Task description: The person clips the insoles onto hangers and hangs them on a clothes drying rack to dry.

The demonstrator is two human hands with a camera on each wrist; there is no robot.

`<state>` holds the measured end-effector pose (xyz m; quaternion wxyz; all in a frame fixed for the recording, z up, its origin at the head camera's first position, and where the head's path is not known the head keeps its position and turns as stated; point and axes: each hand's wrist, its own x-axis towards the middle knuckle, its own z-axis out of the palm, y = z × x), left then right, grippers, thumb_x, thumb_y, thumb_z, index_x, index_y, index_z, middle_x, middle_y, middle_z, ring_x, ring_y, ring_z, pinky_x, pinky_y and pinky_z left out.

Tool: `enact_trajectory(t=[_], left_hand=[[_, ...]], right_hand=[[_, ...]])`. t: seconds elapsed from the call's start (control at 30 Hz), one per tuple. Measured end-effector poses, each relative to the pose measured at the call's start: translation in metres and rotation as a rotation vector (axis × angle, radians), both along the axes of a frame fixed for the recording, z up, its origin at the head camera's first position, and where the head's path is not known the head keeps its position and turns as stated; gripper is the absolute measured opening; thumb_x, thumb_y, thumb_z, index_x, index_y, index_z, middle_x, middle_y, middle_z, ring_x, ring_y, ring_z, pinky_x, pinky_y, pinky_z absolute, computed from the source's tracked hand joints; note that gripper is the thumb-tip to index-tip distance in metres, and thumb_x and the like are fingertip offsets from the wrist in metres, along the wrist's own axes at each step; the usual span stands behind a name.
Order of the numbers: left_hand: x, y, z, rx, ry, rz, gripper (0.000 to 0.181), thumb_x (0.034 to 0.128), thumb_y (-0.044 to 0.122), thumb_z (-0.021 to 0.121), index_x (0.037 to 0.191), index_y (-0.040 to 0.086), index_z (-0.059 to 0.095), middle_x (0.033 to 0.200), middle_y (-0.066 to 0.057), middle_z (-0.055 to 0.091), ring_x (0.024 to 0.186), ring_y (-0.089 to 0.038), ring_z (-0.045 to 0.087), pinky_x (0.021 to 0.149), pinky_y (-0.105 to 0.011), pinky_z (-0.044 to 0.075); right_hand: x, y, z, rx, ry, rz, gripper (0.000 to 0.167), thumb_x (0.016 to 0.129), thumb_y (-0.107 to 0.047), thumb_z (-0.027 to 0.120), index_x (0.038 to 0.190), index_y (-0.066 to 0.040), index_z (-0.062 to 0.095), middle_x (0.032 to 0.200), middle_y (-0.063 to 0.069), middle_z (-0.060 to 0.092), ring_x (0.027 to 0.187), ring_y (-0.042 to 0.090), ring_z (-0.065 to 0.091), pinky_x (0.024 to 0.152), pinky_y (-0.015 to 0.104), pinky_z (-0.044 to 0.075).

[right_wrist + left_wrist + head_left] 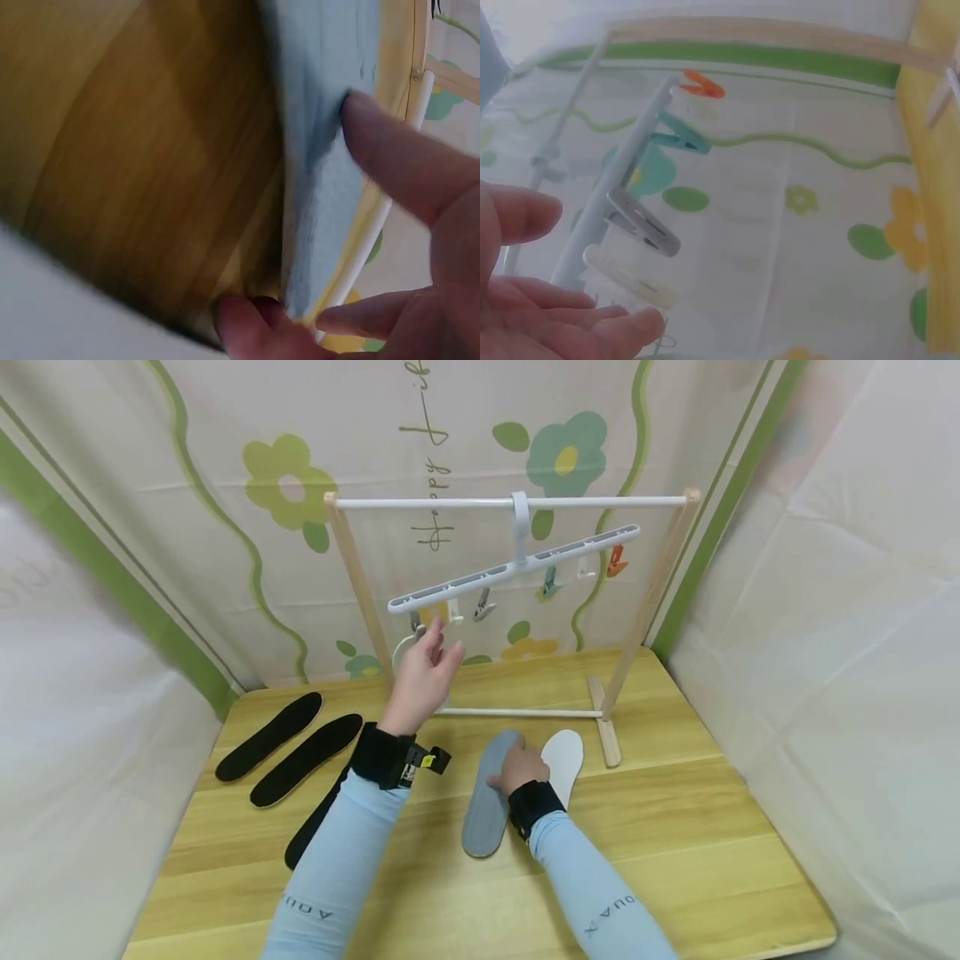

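Observation:
My left hand [422, 683] is raised at the left end of a white clip hanger [472, 582], its fingers spread beside a dark grey clothespin [417, 625]. In the left wrist view, its thumb stands apart from the fingers, near a white clothespin [626, 277]; nothing shows between them. A grey insole [486, 818] is pinched in my right hand [522, 768] just over the table. In the right wrist view, the thumb [397, 161] lies on the insole's face and fingertips sit at its lower edge. A white insole [564, 760] lies partly behind that hand.
The hanger hooks over the white top rod [427, 503] of a wooden-sided rack. Grey, teal [551, 583] and orange [617, 562] clothespins hang along it. Three black insoles [270, 737] lie on the wooden table [675, 860] at left, one partly behind my left arm. Printed curtains surround the table.

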<state>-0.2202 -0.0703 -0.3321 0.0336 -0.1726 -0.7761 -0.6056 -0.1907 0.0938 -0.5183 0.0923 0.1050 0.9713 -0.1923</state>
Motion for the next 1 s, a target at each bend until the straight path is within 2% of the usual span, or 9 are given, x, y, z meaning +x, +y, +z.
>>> enact_trajectory(t=[0.13,0.23,0.27,0.33,0.47,0.5,0.63,0.73,1.0], left_hand=[[-0.01,0.003,0.002,-0.01,-0.008,0.023,0.066,0.1043,0.028,0.052,0.156,0.004,0.019,0.163,-0.005,0.018,0.143,-0.02,0.031,0.095,-0.028,0.046],[-0.019,0.005,0.003,-0.012,-0.022,0.038,0.065,0.1052,0.031,0.05,0.156,0.005,0.019,0.163,-0.005,0.019,0.144,-0.019,0.029,0.107,-0.028,0.038],[-0.022,0.006,0.004,-0.016,-0.027,0.042,0.065,0.1055,0.031,0.049,0.157,0.006,0.018,0.163,-0.005,0.018,0.139,-0.018,0.038,0.107,-0.027,0.038],[-0.029,0.008,0.006,-0.003,-0.044,0.047,0.064,0.106,0.029,0.047,0.157,0.006,0.017,0.163,-0.004,0.017,0.14,-0.018,0.037,0.106,-0.028,0.039],[-0.043,0.009,0.008,0.03,-0.062,0.055,0.06,0.1063,0.022,0.047,0.157,0.006,0.018,0.163,-0.007,0.018,0.141,-0.02,0.035,0.11,-0.028,0.034],[-0.047,0.009,0.008,0.05,-0.065,0.055,0.059,0.1061,0.02,0.047,0.156,0.006,0.019,0.162,-0.008,0.02,0.147,-0.019,0.021,0.114,-0.029,0.026],[-0.058,0.01,0.007,0.11,-0.054,0.055,0.056,0.1061,0.02,0.048,0.155,0.004,0.025,0.16,-0.013,0.026,0.145,-0.019,0.028,0.113,-0.027,0.028],[-0.062,0.012,0.006,0.133,-0.04,0.064,0.056,0.1059,0.026,0.048,0.154,0.005,0.03,0.157,-0.013,0.032,0.141,-0.018,0.036,0.111,-0.028,0.033],[-0.064,0.013,0.003,0.108,-0.016,0.088,0.051,0.1016,0.029,0.057,0.149,0.012,0.045,0.146,-0.009,0.051,0.13,-0.017,0.051,0.105,-0.032,0.042]], right_hand=[[-0.003,0.001,-0.004,-0.055,0.045,-0.023,0.111,0.071,-0.042,0.089,0.153,0.001,0.027,0.1,0.028,0.064,0.083,0.037,0.066,0.06,0.046,0.054],[-0.004,0.005,-0.007,-0.154,0.087,-0.028,0.114,0.073,-0.031,0.09,0.155,0.002,0.017,0.088,0.023,0.066,0.07,0.033,0.064,0.053,0.042,0.05],[-0.004,0.006,-0.009,-0.196,0.095,-0.026,0.114,0.076,-0.028,0.088,0.156,0.002,0.013,0.085,0.022,0.066,0.067,0.032,0.064,0.053,0.042,0.049],[-0.004,0.01,-0.01,-0.271,0.124,-0.014,0.11,0.079,-0.022,0.085,0.155,0.006,0.01,0.086,0.022,0.067,0.066,0.033,0.064,0.055,0.042,0.05],[-0.005,0.015,-0.008,-0.419,0.214,0.024,0.079,0.086,-0.017,0.075,0.148,0.007,0.033,0.11,0.026,0.066,0.091,0.038,0.066,0.076,0.048,0.053],[-0.005,0.016,-0.006,-0.443,0.245,0.037,0.068,0.086,-0.016,0.074,0.143,0.006,0.043,0.111,0.024,0.066,0.093,0.037,0.066,0.078,0.047,0.053],[-0.002,0.021,0.005,-0.505,0.329,0.081,0.035,0.087,-0.014,0.071,0.12,-0.002,0.065,0.085,0.01,0.068,0.074,0.024,0.064,0.063,0.039,0.052],[0.002,0.025,0.018,-0.501,0.347,0.115,0.026,0.089,-0.015,0.072,0.112,-0.003,0.068,0.073,0.005,0.062,0.062,0.017,0.057,0.054,0.033,0.047],[0.003,0.034,0.057,-0.517,0.371,0.157,0.014,0.096,-0.021,0.066,0.089,-0.009,0.067,0.075,0.002,0.06,0.066,0.016,0.054,0.059,0.032,0.045]])
